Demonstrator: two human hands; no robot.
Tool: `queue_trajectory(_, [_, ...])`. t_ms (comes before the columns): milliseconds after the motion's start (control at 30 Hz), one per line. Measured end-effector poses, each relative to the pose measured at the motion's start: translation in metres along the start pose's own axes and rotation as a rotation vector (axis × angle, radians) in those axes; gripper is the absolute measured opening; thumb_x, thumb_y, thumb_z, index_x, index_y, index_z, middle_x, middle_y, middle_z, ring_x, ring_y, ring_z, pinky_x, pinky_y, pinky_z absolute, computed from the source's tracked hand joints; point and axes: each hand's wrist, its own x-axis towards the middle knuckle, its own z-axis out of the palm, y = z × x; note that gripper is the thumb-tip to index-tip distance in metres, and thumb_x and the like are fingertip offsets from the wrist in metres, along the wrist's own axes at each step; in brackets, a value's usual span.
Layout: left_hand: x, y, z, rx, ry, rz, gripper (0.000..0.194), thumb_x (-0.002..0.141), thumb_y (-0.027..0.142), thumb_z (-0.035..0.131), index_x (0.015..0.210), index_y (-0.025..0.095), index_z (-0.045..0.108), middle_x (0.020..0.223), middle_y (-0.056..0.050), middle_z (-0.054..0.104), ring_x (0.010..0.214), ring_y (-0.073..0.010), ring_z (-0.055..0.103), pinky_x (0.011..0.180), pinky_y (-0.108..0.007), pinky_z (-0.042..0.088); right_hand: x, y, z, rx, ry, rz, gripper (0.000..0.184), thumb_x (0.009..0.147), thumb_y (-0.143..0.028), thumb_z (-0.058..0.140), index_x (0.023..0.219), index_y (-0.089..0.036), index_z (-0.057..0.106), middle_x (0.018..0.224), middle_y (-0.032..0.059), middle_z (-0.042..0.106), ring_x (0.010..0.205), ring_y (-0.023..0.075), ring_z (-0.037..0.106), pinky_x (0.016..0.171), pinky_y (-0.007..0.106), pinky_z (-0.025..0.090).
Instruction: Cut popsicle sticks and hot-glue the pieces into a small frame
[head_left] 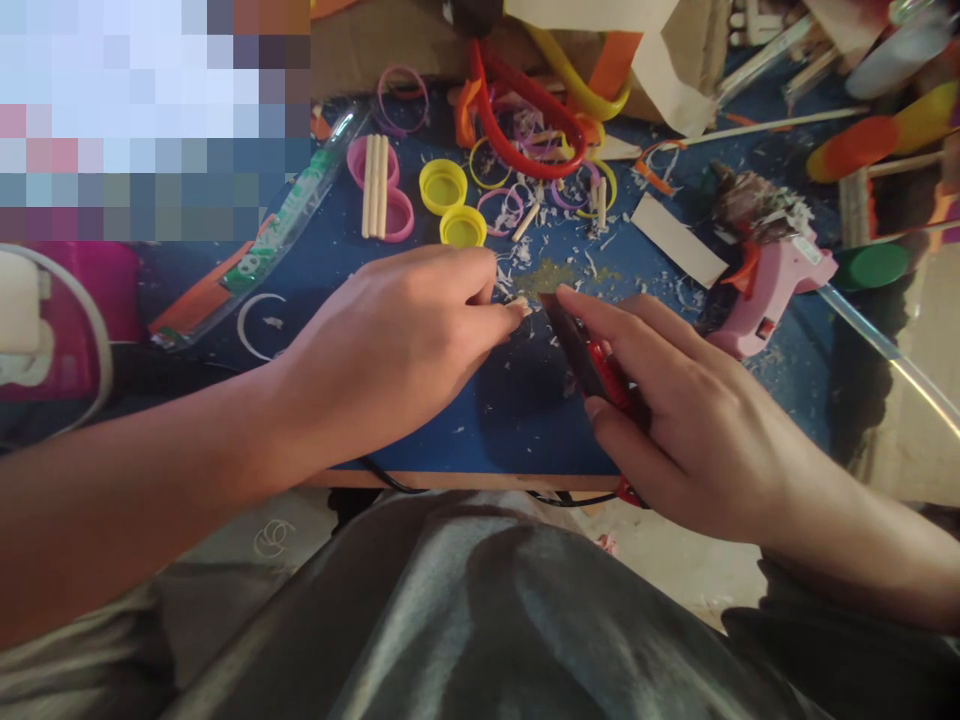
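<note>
Head view is showing a smooth blue surface [540, 430] with small bits all over it. The right hand [690, 400] is gripping a long, hard, black and red cutter [581, 350], with one finger pressing near its flat, dark tip. The left hand [409, 330] is pinching a small pale piece [523, 303] between thumb and finger; the fingers are hiding most of it, so its full shape cannot be told. This piece is sitting just left of the cutter's tip, with a gap between them. Thin, curly white shavings [590, 264] are lying around some fine greenish dust [551, 272]. Past the left hand, two round yellow caps [463, 229] are sitting close together, and three straight wooden sticks [375, 186] are lying across two round pink caps [397, 215]. One flat card strip [679, 240] is resting near one shiny pink glue gun [780, 280], and one clear glue stick [885, 345] is poking out of it.
</note>
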Motion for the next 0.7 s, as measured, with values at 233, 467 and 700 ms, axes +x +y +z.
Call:
queue_trajectory(233, [-0.001,-0.001,-0.003,-0.008,-0.022,-0.014,0.03,0.114,0.032,0.054,0.108,0.024,0.082,0.101,-0.007,0.076,0.094,-0.0254,0.076,0.081,-0.04,0.061,0.001,0.01,0.004,0.067,0.12,-0.053,0.085,0.095,-0.013,0.061,0.176,-0.028,0.045,0.145,0.0158,0.072,0.135,0.0411,0.074,0.11,0.064,0.07])
queue_trajectory(467, [0.001,-0.002,-0.004,-0.025,0.016,-0.065,0.034,0.116,0.041,0.055,0.111,0.024,0.084,0.106,-0.01,0.082,0.103,-0.031,0.08,0.087,-0.045,0.062,0.001,0.009,0.002,0.203,0.125,-0.112,0.093,0.095,-0.013,0.063,0.18,-0.042,0.039,0.157,0.0085,0.07,0.137,0.0426,0.073,0.111,0.068,0.07])
queue_trajectory(700, [0.006,-0.005,-0.005,-0.446,0.099,-0.135,0.015,0.104,0.034,0.073,0.103,0.025,0.085,0.092,-0.002,0.085,0.078,-0.0185,0.075,0.072,-0.035,0.059,0.004,0.01,0.001,0.272,0.127,-0.188,0.096,0.094,-0.012,0.064,0.182,-0.039,0.038,0.151,0.0096,0.074,0.131,0.0407,0.076,0.11,0.068,0.071])
